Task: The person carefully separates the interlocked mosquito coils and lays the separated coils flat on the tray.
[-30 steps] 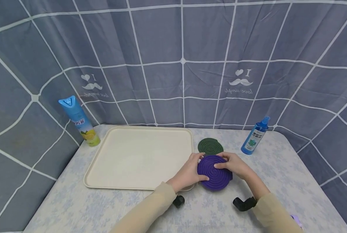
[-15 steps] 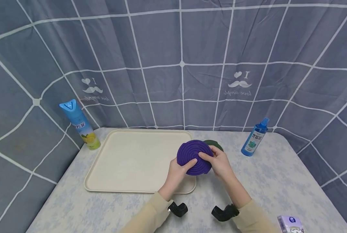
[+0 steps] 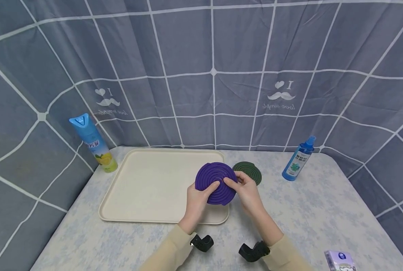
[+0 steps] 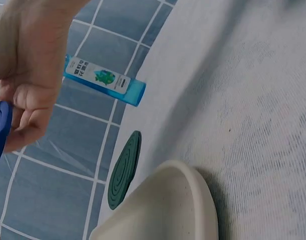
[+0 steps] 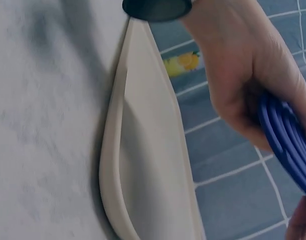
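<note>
Both hands hold a round purple spiral mat [image 3: 209, 175] above the right end of a cream tray [image 3: 154, 184]. My left hand [image 3: 195, 203] grips its lower left edge, thumb lying on the face. On the right edge, my right hand [image 3: 248, 190] pinches the mat with the thumb on top and fingers behind. The mat is tilted, its spiral face toward the head camera. A green spiral mat [image 3: 250, 172] lies on the table just right of the tray, behind the right hand. In the right wrist view the purple mat [image 5: 285, 135] shows edge-on.
A blue and yellow spray can [image 3: 94, 143] stands at the tray's left. Back right stands a blue spray bottle [image 3: 297, 160]. Near the front right lies a purple packet [image 3: 340, 259]. A grey checked curtain [image 3: 187, 94] hangs behind the patterned table [image 3: 289, 210].
The hands have lifted the purple mat from the table beside the green one and carried it left over the tray's right end. The green mat is now less covered.
</note>
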Available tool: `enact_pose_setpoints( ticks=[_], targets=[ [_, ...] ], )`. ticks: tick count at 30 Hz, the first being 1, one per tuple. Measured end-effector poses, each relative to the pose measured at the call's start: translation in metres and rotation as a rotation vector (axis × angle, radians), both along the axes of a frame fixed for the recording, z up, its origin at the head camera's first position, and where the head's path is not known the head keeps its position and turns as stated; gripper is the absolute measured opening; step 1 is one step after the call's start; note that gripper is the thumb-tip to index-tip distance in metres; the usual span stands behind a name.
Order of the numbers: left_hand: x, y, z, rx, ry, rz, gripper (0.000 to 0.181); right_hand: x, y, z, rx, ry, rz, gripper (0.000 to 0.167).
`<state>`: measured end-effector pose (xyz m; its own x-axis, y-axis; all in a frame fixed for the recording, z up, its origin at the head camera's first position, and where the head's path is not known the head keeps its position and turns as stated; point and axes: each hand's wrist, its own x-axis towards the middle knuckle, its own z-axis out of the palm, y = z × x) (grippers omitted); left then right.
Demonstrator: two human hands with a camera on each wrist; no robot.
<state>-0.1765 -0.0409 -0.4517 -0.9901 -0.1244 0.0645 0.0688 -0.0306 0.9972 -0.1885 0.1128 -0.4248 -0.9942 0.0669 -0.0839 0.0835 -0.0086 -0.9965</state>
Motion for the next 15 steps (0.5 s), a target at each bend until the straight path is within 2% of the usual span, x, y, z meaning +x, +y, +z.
enact_pose_setpoints(
  ticks=[4, 10, 15],
  targets=[
    [0.0005, -0.0036, -0.0006, -0.028, -0.002, -0.008, 0.05, -0.0014, 0.0074, 0.0017, 0.106, 0.05, -0.034, 0.033],
    [0.0024, -0.0068, -0.0014, -0.032, -0.021, -0.02, 0.05, -0.0005, 0.0105, 0.0009, 0.198, 0.134, -0.049, 0.025],
    [0.0007, -0.0079, -0.0046, 0.019, -0.052, -0.042, 0.051, -0.0003, 0.0117, -0.0012, 0.243, 0.176, -0.022, 0.022]
  ],
)
